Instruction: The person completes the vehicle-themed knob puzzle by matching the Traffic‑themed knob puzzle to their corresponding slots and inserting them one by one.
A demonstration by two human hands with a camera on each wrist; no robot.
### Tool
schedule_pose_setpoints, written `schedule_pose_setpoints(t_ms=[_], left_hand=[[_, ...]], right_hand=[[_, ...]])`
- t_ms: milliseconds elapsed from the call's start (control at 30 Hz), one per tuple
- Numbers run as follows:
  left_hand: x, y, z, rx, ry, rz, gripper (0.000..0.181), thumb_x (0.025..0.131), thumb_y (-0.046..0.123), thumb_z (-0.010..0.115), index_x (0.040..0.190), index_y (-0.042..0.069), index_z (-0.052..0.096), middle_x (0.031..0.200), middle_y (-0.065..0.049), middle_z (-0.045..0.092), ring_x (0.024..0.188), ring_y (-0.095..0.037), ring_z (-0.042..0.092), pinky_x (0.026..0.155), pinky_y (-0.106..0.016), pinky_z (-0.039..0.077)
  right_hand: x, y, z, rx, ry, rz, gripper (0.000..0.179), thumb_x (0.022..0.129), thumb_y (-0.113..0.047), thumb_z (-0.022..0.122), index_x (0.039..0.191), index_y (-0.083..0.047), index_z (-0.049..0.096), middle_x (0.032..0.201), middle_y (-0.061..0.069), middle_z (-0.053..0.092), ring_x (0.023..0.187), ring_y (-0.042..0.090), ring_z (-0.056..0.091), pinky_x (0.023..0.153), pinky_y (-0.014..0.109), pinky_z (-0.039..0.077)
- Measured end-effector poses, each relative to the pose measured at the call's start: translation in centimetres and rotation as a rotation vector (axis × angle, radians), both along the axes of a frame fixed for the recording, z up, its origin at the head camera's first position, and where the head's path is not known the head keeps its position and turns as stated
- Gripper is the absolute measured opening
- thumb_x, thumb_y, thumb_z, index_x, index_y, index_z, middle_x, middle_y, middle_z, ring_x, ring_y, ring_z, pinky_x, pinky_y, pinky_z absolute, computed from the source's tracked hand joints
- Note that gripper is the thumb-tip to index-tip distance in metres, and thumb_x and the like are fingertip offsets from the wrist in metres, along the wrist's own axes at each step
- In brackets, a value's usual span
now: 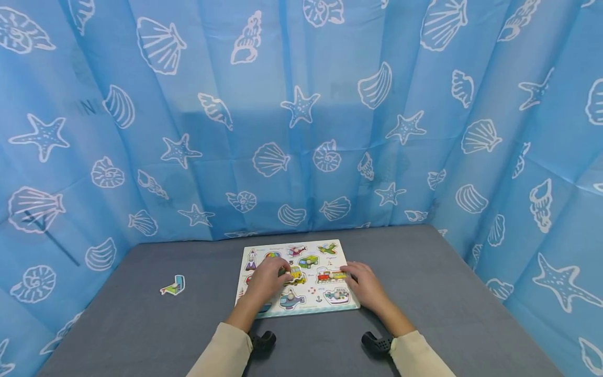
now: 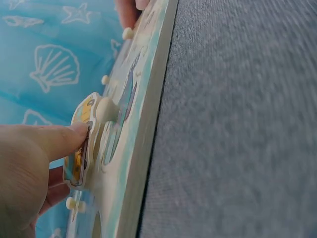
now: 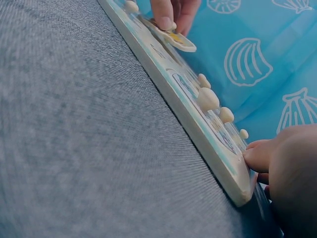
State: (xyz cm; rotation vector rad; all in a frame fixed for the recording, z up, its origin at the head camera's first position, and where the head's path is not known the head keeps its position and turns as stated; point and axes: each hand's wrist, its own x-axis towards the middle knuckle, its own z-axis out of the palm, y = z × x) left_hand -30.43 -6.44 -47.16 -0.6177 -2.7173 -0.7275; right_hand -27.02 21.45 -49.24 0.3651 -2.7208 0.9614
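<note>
The left hand (image 1: 268, 277) pinches a yellow bus puzzle piece (image 2: 79, 161), which is tilted over the left-middle of a wooden knob puzzle board (image 1: 313, 309). Its thumb presses on one face while the other fingers are behind, partly hidden. At the board's right edge is the right hand (image 1: 367, 285), thumb on the top face and the other fingers curled at the side, mostly hidden in the right wrist view. Close to these fingers sits a red train piece (image 1: 325, 275). Below it is a ship piece (image 1: 336, 296), and a submarine piece (image 1: 291, 299) lies left of that.
A loose green-and-blue puzzle piece (image 1: 173, 285) lies on the grey table (image 1: 122, 319), left of the board. Helicopter (image 1: 297, 251), airplane (image 1: 327, 248) and green truck (image 1: 308, 261) pieces sit on the board's upper part. A blue seashell curtain (image 1: 301, 146) hangs behind.
</note>
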Motion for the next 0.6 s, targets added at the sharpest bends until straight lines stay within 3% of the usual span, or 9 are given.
schedule_pose_setpoints(t_ms=[267, 600], left_hand=[[-0.33, 0.53, -0.23, -0.029, 0.045, -0.039, 0.013, 0.08, 0.023, 0.081, 0.085, 0.017, 0.07, 0.094, 0.004, 0.065, 0.093, -0.018, 0.061, 0.082, -0.039, 0.048], [-0.2, 0.87, -0.52, -0.062, 0.01, -0.036, 0.011, 0.082, 0.023, 0.079, 0.085, 0.018, 0.07, 0.099, 0.003, 0.065, 0.099, -0.018, 0.059, 0.084, -0.039, 0.048]], right_hand=[[-0.05, -0.15, 0.32, -0.008, -0.01, 0.003, 0.029, 0.092, -0.003, 0.062, 0.121, 0.001, 0.065, 0.134, 0.025, 0.053, 0.129, 0.044, 0.041, 0.103, 0.059, 0.03], [-0.12, -0.09, 0.0, -0.006, 0.006, 0.002, 0.029, 0.092, -0.003, 0.063, 0.12, 0.0, 0.066, 0.132, 0.024, 0.054, 0.127, 0.044, 0.042, 0.102, 0.059, 0.03]])
